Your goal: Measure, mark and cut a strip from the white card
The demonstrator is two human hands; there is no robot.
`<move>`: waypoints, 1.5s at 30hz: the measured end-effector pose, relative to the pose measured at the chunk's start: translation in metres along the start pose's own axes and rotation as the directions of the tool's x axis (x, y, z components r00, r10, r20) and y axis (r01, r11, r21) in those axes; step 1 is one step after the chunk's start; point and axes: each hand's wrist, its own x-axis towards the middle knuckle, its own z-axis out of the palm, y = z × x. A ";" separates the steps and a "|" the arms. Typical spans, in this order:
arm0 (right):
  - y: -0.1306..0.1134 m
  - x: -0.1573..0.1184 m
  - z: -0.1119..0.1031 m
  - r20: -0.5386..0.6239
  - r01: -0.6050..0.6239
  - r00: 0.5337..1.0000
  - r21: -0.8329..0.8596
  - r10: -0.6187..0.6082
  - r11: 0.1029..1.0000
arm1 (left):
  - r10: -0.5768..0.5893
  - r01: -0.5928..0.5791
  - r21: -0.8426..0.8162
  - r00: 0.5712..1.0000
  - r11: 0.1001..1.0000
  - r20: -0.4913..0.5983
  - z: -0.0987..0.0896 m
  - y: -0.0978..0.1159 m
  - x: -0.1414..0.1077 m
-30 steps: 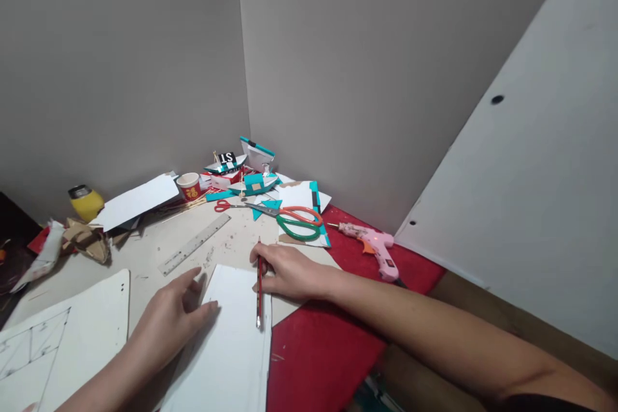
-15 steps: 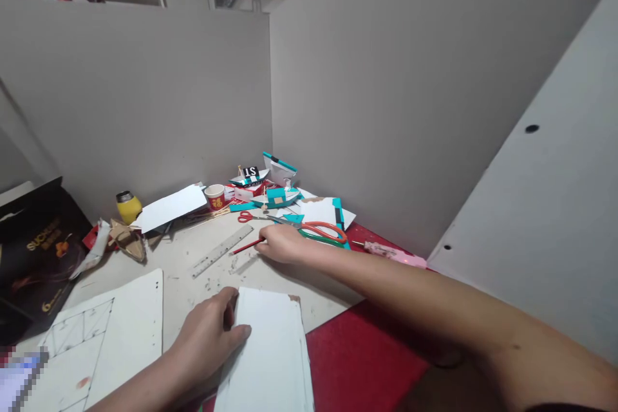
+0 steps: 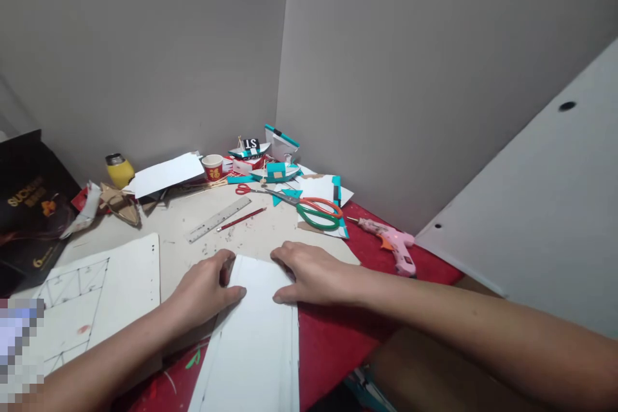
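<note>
A long piece of white cardboard (image 3: 253,341) lies in front of me, its near end cut off by the bottom of the view. My left hand (image 3: 212,286) holds its left edge, thumb on top and fingers curled at the side. On the opposite edge my right hand (image 3: 306,273) grips near the far corner, thumb also on the upper face. Beyond the hands, a dark red pencil (image 3: 241,219) rests beside a clear ruler (image 3: 219,220). Scissors with orange and green handles (image 3: 318,214) are farther right, next to smaller red-handled scissors (image 3: 244,189).
A pink glue gun (image 3: 393,241) lies on the red cloth (image 3: 338,341) at right. Small model boats (image 3: 275,172) and a paper cup (image 3: 213,168) stand toward the corner. At left are a drawing sheet (image 3: 130,296), a yellow bottle (image 3: 120,170) and a black box (image 3: 29,206). Grey partitions (image 3: 410,77) enclose the table.
My right hand has left the pencil, which now lies on the table, and has come back to the cardboard's right edge. My left hand stays on the cardboard. The view has tilted down.
</note>
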 end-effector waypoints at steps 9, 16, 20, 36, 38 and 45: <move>0.016 0.010 -0.011 -0.039 0.039 0.999 0.424 -0.025 0.905 | 0.035 -0.009 -0.459 0.998 0.888 0.048 -0.009 0.013 -0.008; 0.042 0.039 -0.051 -0.306 0.058 0.947 0.456 0.096 0.888 | 0.074 0.177 -0.817 0.963 0.549 0.259 -0.008 0.015 -0.010; 0.083 0.038 -0.054 -0.317 -0.150 0.919 0.268 0.234 0.952 | -0.018 0.120 -0.918 0.992 0.378 0.122 -0.008 0.005 0.000; 0.126 0.039 -0.068 -0.181 -0.425 0.893 -0.037 0.412 0.905 | -0.191 0.002 -0.990 0.981 0.140 -0.025 -0.011 -0.010 0.015; 0.122 0.029 -0.068 -0.227 -0.378 0.896 0.059 0.381 0.924 | -0.213 -0.024 -0.991 0.976 0.130 -0.052 -0.013 -0.011 0.017; 0.052 0.035 -0.028 -0.362 0.106 0.923 0.573 0.134 0.813 | -0.263 -0.060 -0.990 0.960 0.124 -0.091 -0.022 -0.005 0.019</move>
